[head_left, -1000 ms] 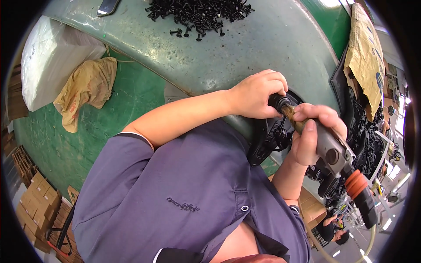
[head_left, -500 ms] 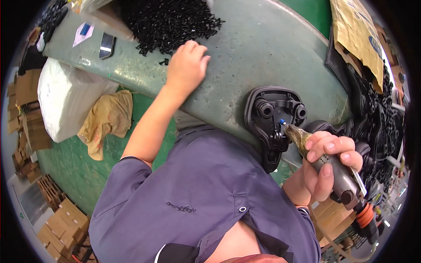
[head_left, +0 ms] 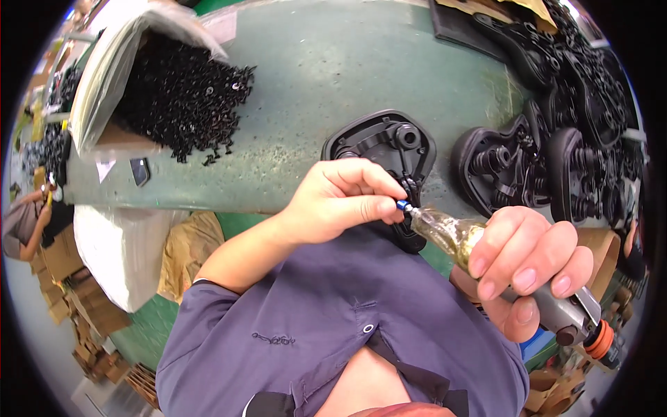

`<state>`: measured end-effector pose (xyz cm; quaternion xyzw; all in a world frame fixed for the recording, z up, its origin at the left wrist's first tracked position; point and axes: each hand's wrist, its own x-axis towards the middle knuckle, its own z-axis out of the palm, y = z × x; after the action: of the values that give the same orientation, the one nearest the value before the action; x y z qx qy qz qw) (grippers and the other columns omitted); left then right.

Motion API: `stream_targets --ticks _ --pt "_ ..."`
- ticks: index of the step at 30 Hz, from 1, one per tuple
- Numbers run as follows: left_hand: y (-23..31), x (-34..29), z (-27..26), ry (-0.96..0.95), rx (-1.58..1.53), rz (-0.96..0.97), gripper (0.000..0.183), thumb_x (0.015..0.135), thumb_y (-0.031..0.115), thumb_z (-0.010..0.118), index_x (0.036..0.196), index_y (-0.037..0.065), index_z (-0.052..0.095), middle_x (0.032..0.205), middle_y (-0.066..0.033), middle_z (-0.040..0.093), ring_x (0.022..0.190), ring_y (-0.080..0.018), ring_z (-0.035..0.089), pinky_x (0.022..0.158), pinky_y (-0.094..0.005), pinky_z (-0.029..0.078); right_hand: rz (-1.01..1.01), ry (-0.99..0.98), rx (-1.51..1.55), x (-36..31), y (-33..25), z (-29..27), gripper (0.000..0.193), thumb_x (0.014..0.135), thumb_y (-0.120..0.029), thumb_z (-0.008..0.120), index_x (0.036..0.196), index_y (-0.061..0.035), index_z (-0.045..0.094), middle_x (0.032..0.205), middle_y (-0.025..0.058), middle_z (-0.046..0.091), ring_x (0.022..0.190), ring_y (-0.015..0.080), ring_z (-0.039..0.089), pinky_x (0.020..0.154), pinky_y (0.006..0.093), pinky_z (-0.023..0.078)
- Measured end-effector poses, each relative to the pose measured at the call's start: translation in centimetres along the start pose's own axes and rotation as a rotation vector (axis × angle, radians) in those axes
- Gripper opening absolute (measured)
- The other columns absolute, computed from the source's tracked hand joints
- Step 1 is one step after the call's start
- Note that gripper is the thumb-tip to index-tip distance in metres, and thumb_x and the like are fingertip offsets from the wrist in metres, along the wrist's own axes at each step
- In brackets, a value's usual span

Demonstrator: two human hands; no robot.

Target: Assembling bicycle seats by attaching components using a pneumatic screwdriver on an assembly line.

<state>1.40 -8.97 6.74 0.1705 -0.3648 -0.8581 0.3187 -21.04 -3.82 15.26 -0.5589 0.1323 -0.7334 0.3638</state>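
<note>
grey metal driver (head_left: pixel 556 314) fills our right hand (head_left: pixel 531 267), fingers and thumb closed round its body; we do best to hold it steady, its drive idle while bare fingertips are this near. its nose slants up and left to our left hand (head_left: pixel 340 198), whose thumb and forefinger narrow at the blue tip (head_left: pixel 403 205); whether they grip anything, we cannot tell. just beyond, the black moulded part (head_left: pixel 375 146) lies on the green table (head_left: pixel 299 90), black screws (head_left: pixel 187 97) heaped farther left.
</note>
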Motion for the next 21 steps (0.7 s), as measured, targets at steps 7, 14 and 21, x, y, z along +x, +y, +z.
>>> stream_targets --ticks 7,14,21 --pt "-1.0 1.8 0.2 -0.090 0.312 0.166 0.022 0.088 -0.009 0.080 0.108 -0.003 0.079 0.106 -0.0120 0.075 0.097 -0.0175 0.071 0.085 -0.0299 0.059 0.026 -0.085 0.008 -0.6 -1.4 -1.3 0.032 0.089 0.000 0.070 0.115 -0.0065 0.053 0.104 0.0115 0.063 0.074 0.0190 0.070 0.068 0.0344 0.064" --pt "-0.1 2.3 0.8 -0.119 0.470 -0.005 0.014 0.099 0.008 0.074 0.105 -0.003 0.078 0.107 -0.0125 0.076 0.091 -0.0172 0.073 0.082 -0.0309 0.059 0.044 -0.091 0.015 -1.1 -1.7 -2.4 0.036 0.090 0.003 0.068 0.119 -0.0087 0.051 0.106 0.0117 0.063 0.075 0.0190 0.071 0.068 0.0360 0.064" --pt "4.4 9.2 -3.1 -0.183 1.609 0.363 0.060 0.074 0.022 0.090 0.125 0.005 0.064 0.131 -0.0146 0.063 0.127 -0.0384 0.058 0.108 -0.0459 0.049 0.047 -0.102 -0.265 -0.5 -0.8 -4.1 0.041 0.094 -0.001 0.058 0.133 -0.0068 0.045 0.115 0.0178 0.058 0.076 0.0189 0.063 0.077 0.0408 0.057"
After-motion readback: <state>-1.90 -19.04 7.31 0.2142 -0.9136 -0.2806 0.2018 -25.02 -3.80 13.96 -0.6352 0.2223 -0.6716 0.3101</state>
